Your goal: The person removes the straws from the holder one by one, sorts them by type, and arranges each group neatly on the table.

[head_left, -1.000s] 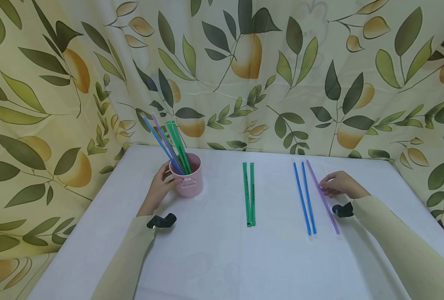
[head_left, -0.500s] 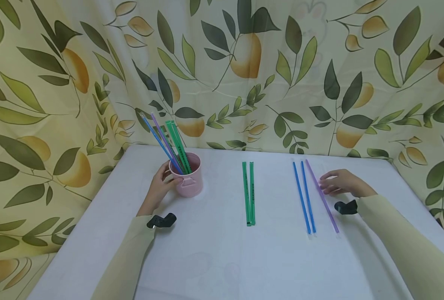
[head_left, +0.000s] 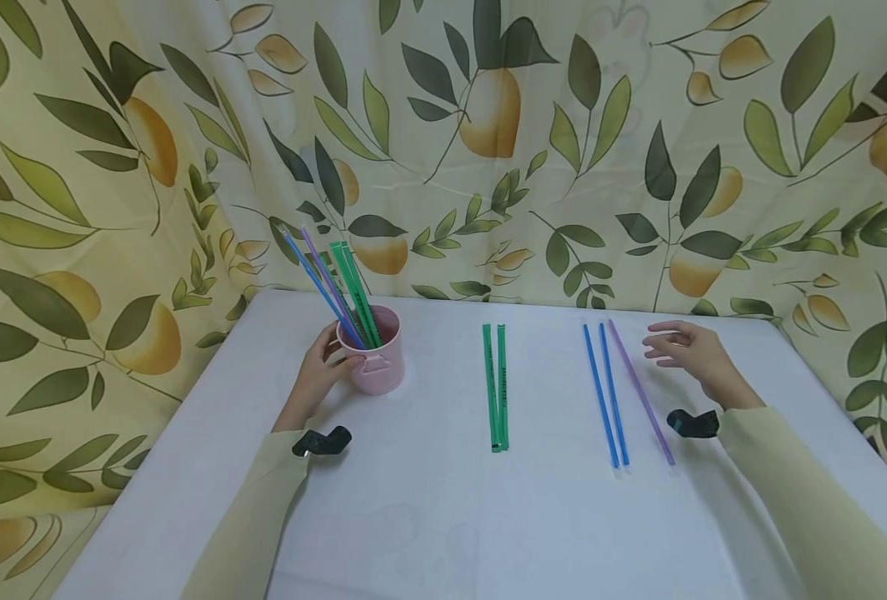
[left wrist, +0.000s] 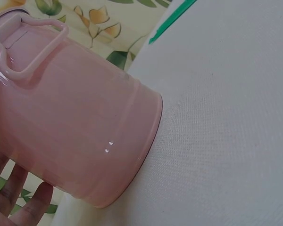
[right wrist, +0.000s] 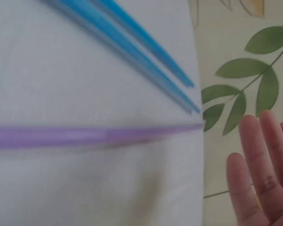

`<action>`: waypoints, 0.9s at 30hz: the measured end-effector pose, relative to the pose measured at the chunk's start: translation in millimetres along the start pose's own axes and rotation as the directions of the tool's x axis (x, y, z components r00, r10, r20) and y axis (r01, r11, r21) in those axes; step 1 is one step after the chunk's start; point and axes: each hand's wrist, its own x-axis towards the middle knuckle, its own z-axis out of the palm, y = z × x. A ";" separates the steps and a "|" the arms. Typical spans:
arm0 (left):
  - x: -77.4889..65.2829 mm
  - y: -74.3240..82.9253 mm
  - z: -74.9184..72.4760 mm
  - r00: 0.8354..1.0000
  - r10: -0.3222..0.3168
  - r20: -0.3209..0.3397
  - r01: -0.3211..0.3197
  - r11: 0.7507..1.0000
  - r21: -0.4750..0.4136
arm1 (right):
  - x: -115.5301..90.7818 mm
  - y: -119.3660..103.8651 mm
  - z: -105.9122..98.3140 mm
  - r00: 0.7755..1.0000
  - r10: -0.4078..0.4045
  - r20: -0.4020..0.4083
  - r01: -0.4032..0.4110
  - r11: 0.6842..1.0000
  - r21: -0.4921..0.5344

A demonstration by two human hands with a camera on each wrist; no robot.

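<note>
My left hand (head_left: 318,372) holds a pink cup (head_left: 380,372) from its left side, with the thumb across the front and fingers behind. In the left wrist view the cup (left wrist: 85,108) fills much of the frame, a looped handle (left wrist: 42,52) on its side. Blue, purple and green straws lean inside it. Over the right of the table hovers my right hand (head_left: 689,357), fingers stretched out and holding nothing. Just left of it lies a purple straw (head_left: 642,393), apart from the fingers. Two blue straws (head_left: 601,396) lie beside that one.
Two green straws (head_left: 497,387) with dark print lie in the middle of the white table (head_left: 413,517). Behind the table hangs a cloth (head_left: 443,208) patterned with leaves and fruit. Each wrist carries a black camera mount (head_left: 693,423).
My right hand has drawn away from the purple straw, a little up and right, and its fingers have straightened. The left hand and cup stay put.
</note>
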 end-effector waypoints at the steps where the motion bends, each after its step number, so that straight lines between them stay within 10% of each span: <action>1: 0.4 -0.7 0.0 1.000 0.002 0.001 -0.002 1.000 0.005 | -0.8 -2.5 1.0 0.999 -0.027 -0.030 0.028 0.999 0.019; 12: 14.9 -28.8 -2.1 1.000 0.012 -0.021 -0.012 1.000 0.005 | -15.0 -55.1 15.0 0.949 -0.207 -0.238 0.238 0.965 0.109; 27: 14.2 -27.5 -0.5 0.999 0.021 -0.032 -0.021 1.000 0.006 | -18.8 -116.1 35.6 0.903 -0.358 -0.237 0.420 0.849 0.320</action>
